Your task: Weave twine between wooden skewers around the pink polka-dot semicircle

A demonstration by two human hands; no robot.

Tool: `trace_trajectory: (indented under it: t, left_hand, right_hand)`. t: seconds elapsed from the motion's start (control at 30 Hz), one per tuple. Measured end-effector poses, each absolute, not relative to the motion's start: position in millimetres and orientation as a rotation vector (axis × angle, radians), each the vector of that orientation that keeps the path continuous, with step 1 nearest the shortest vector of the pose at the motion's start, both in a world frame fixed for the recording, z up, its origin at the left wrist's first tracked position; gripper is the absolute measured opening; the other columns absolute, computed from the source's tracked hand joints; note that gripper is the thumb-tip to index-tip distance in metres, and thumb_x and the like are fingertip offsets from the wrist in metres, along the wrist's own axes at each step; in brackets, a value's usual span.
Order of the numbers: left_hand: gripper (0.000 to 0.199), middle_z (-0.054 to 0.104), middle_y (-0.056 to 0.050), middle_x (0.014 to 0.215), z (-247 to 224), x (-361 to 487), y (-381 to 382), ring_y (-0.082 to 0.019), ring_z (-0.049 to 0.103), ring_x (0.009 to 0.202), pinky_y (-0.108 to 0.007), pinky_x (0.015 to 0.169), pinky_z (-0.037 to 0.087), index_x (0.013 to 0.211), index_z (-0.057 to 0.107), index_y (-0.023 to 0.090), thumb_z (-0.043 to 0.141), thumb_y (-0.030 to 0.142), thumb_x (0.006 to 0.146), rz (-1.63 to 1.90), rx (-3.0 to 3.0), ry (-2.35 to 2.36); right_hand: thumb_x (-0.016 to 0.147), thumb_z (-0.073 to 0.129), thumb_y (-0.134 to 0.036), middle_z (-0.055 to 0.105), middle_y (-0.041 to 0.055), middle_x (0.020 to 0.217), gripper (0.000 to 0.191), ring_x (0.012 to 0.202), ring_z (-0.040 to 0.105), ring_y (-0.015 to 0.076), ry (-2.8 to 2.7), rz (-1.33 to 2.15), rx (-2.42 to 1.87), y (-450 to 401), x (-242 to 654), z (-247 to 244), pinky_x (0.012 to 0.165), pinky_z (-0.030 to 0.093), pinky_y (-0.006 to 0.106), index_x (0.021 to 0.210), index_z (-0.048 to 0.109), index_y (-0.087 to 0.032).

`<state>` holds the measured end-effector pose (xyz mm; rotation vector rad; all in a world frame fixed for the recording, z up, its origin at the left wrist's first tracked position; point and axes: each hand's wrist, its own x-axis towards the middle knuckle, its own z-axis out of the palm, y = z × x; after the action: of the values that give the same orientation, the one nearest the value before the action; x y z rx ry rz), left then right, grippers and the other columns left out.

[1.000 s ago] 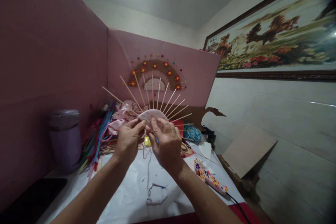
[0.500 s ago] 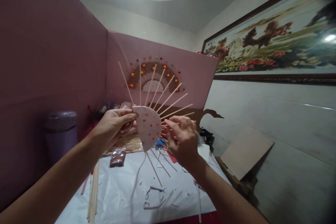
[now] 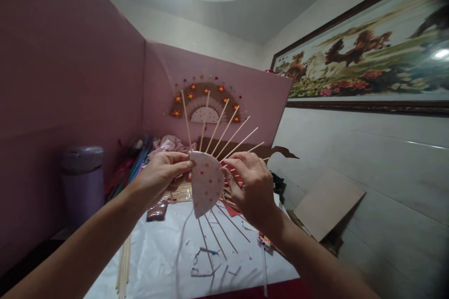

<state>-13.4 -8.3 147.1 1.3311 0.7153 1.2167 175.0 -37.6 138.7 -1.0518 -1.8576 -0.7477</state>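
A pink half-round piece with red dots (image 3: 206, 182) is held up over the table, its straight edge facing left. Several thin wooden sticks (image 3: 224, 131) fan out from its curved edge, upward, rightward and downward. My left hand (image 3: 171, 171) pinches the piece at its upper left corner between thumb and fingers. At the right of the curved edge, my right hand (image 3: 249, 182) is closed with its fingertips at the sticks there; the fingers partly cover those sticks.
A finished-looking fan with red flowers (image 3: 199, 96) hangs on the pink board behind. White paper (image 3: 157, 252) covers the table, bearing scraps, a brown packet (image 3: 157, 211) and loose sticks (image 3: 123, 264). A lilac bin (image 3: 84, 187) stands left.
Both hands and the dotted piece have moved slightly right and down. The piece with its sticks has turned a little clockwise.
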Motion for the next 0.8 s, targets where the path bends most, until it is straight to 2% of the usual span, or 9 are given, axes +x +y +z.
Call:
trace_trajectory:
  t: [0.13, 0.33, 0.47, 0.6, 0.7, 0.8]
  left_hand:
    - [0.012, 0.046, 0.000, 0.042, 152.8, -12.5, -8.3, -0.001, 0.026, 0.031, -0.015, 0.031, 0.011, 0.057, 0.064, 0.012, 0.067, 0.022, 0.062, 1.202, 1.381, 0.685]
    - [0.015, 0.043, 0.000, 0.038, 177.7, -8.7, -9.5, -0.002, 0.026, 0.030, -0.015, 0.029, 0.010, 0.050, 0.061, 0.013, 0.067, 0.021, 0.061, 1.178, 1.453, 0.657]
    - [0.014, 0.046, -0.001, 0.038, 193.7, -4.9, -13.0, -0.002, 0.026, 0.027, -0.015, 0.028, 0.010, 0.052, 0.062, 0.012, 0.065, 0.019, 0.063, 1.141, 1.536, 0.726]
    - [0.013, 0.047, 0.002, 0.040, 204.5, 1.0, -20.6, -0.001, 0.029, 0.029, -0.013, 0.029, 0.014, 0.055, 0.061, 0.011, 0.062, 0.016, 0.067, 1.071, 1.628, 0.784]
    - [0.012, 0.046, 0.004, 0.040, 204.7, 4.3, -25.7, -0.001, 0.029, 0.031, -0.013, 0.030, 0.017, 0.060, 0.061, 0.010, 0.059, 0.018, 0.069, 1.031, 1.665, 0.782]
    - [0.013, 0.047, 0.004, 0.041, 197.7, 6.9, -29.5, -0.002, 0.030, 0.032, -0.014, 0.031, 0.018, 0.071, 0.064, 0.010, 0.059, 0.021, 0.069, 1.102, 1.717, 0.808]
  right_hand:
    - [0.083, 0.047, -0.026, 0.057, 0.0045, 0.081, 0.018, 0.079, 0.050, 0.0174, -1.935, -0.800, -1.024, -33.8, 177.4, 145.6, 0.071, 0.037, 0.033, 0.091, 0.062, -0.019]
    - [0.082, 0.048, -0.027, 0.063, 0.0010, 0.075, 0.022, 0.061, 0.056, 0.0115, -1.956, -0.652, -1.026, -33.9, 174.6, 172.0, 0.055, 0.038, 0.025, 0.102, 0.057, -0.020]
    - [0.078, 0.055, -0.032, 0.064, -0.0001, 0.062, 0.022, 0.053, 0.056, 0.0128, -1.979, -0.553, -1.129, -33.0, 176.9, 190.7, 0.049, 0.038, 0.026, 0.097, 0.061, -0.021]
    - [0.078, 0.055, -0.034, 0.064, 0.0030, 0.063, 0.019, 0.047, 0.056, 0.0105, -2.105, 0.025, -1.140, -31.3, 181.6, 201.0, 0.041, 0.040, 0.021, 0.079, 0.062, -0.016]
    - [0.079, 0.052, -0.035, 0.058, -0.0006, 0.048, 0.021, 0.031, 0.046, 0.0065, -2.028, 0.532, -1.133, -29.9, 184.4, 197.9, 0.029, 0.033, 0.016, 0.081, 0.057, -0.015]
    - [0.079, 0.052, -0.036, 0.053, -0.0044, 0.041, 0.021, 0.026, 0.040, 0.0055, -1.901, 0.795, -1.022, -28.1, 186.8, 188.0, 0.024, 0.030, 0.014, 0.083, 0.052, -0.016]
